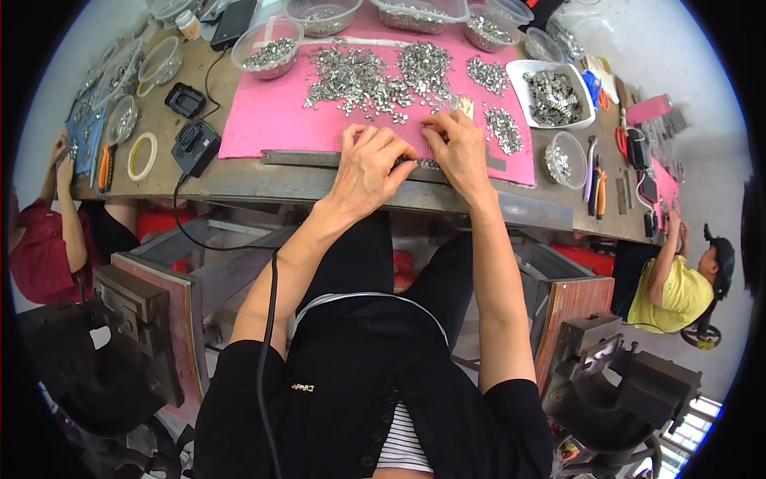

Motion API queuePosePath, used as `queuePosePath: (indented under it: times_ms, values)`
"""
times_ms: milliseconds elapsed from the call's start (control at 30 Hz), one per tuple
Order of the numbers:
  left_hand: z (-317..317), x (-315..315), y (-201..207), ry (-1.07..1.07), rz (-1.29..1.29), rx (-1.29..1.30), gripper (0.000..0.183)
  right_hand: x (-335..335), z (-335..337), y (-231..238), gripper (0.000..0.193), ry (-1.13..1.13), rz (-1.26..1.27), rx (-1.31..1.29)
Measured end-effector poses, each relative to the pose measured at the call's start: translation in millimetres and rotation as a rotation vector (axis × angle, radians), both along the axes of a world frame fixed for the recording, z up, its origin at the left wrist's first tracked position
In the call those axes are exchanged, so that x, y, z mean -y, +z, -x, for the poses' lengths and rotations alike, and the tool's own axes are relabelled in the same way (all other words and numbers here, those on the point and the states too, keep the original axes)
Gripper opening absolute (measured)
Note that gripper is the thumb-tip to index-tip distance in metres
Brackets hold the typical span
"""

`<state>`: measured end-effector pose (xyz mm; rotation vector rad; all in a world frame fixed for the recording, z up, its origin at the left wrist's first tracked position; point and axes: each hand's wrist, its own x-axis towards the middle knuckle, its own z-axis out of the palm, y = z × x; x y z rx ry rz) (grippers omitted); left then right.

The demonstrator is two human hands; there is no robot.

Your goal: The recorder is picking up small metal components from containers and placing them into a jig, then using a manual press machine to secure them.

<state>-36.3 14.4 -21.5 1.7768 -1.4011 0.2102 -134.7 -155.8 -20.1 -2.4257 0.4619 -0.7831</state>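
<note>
So we're looking straight down at our own two hands working at the near edge of the counter (pixel 239 180). Our left hand (pixel 369 164) is curled knuckles-up, its grip pressed down on a long metal strip (pixel 319 158) that lies along the front edge of the pink mat (pixel 271 120). The strip's long axis runs left to right, parallel to the counter edge, one end poking out left of our left hand and the rest hidden under both hands. Our right hand (pixel 459 144) sits just beside the left, fingers together, pinching at a short row of small metal clips (pixel 429 164) lined up along that same strip between the two hands. Whether the right hand actually clamps a single clip we can't tell, the pieces are too tiny.

Past our fingers there's a big loose heap of silvery metal parts (pixel 359 80) spread over the mat, with smaller heaps to the right. Clear plastic tubs (pixel 270 49) of the same parts line the far edge, and a white tray (pixel 550 94) full of them sits on the right. A black power adapter (pixel 194 145) with its cord is left of the mat, next to a roll of tape (pixel 142 156). Pliers (pixel 594 188) lie on the right end. One person in red (pixel 40 247) sits at our left, another in yellow (pixel 678 291) at our right.
</note>
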Motion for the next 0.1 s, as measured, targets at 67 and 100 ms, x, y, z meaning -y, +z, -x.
queuePosePath:
  times_ms: [67, 100]
  values:
    - [-1.4, -1.1, -0.4, -0.022, 0.002, -0.009, 0.014, 1.6, -6.2, 2.8, 0.013, -0.021, 0.144, -0.118]
    - [-2.0, -2.1, 0.0, -0.033, -0.001, -0.014, 0.014, 3.1, -8.4, 1.9, 0.013, -0.007, 0.189, -0.118]
